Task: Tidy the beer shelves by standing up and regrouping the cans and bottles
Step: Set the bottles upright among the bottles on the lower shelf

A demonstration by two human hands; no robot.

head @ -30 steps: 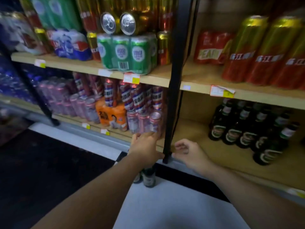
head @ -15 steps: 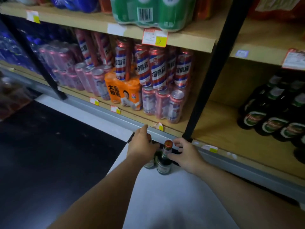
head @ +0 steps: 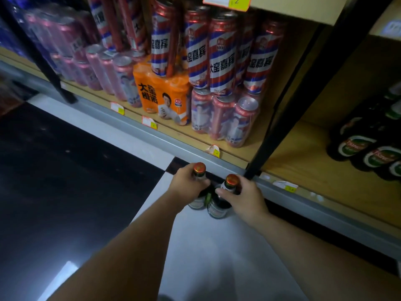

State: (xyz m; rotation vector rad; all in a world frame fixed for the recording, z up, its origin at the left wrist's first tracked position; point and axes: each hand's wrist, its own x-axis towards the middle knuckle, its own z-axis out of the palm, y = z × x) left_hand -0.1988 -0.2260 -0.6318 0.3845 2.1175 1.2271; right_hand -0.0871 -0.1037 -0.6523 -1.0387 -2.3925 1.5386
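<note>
Two dark beer bottles with red-gold caps stand side by side on the white floor in front of the bottom shelf. My left hand [head: 187, 186] grips the neck of the left bottle [head: 199, 169]. My right hand [head: 244, 196] grips the neck of the right bottle [head: 231, 180]. Both bottles are upright and touch each other low down. Their lower labels show between my wrists. On the shelf at the right stands a group of similar dark bottles [head: 366, 146] with green and red labels.
The wooden bottom shelf [head: 308, 168] has a grey front rail with price tags. A black upright post [head: 280, 105] divides it. Left of the post are stacked red-white-blue cans [head: 219, 59], an orange pack [head: 165, 98] and pink cans [head: 97, 68]. Dark flooring lies at the left.
The view dropped and came closer to the floor. Both hands went down from the shelf edge to the bottles; each now grips a bottle neck, and both caps show.
</note>
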